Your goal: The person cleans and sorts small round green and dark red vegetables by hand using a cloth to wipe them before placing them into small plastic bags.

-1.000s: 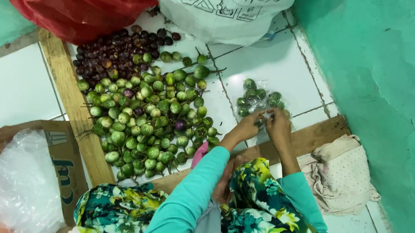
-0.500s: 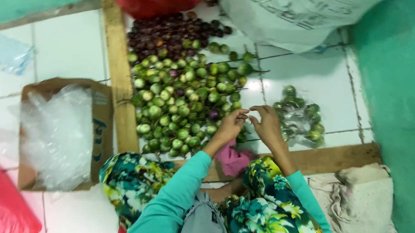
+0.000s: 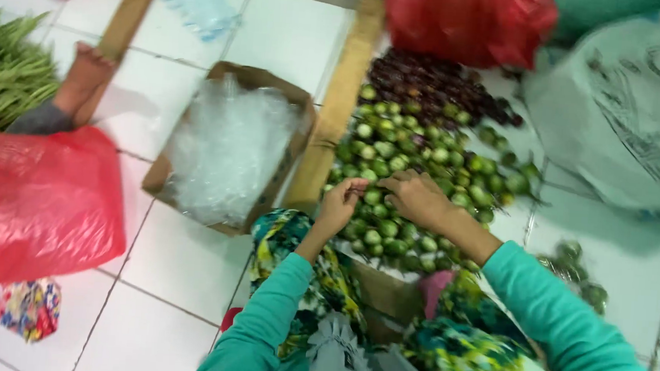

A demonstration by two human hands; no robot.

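We find both sets of fingers [image 3: 362, 188] pinched together on a thin tie, left hand [image 3: 342, 203] and right hand [image 3: 416, 198] directly over the pile of small green eggplants [image 3: 409, 164] on the tiled floor [image 3: 185, 264]; a cardboard box of clear plastic bags [image 3: 228, 147] lies just left.

green fruits [image 3: 394, 155]: smooth, glossy skins
box [image 3: 271, 81]: matt brown cardboard
clear bags [image 3: 228, 151]: thin crinkled plastic
floor [image 3: 177, 264]: glossy white tile

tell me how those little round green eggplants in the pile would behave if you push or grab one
The green eggplants look round and smooth, so a pushed one would probably roll, and neighbours in the loose heap may shift. They look small beside the left hand and right hand, so likely light, firm, and easy to pinch.
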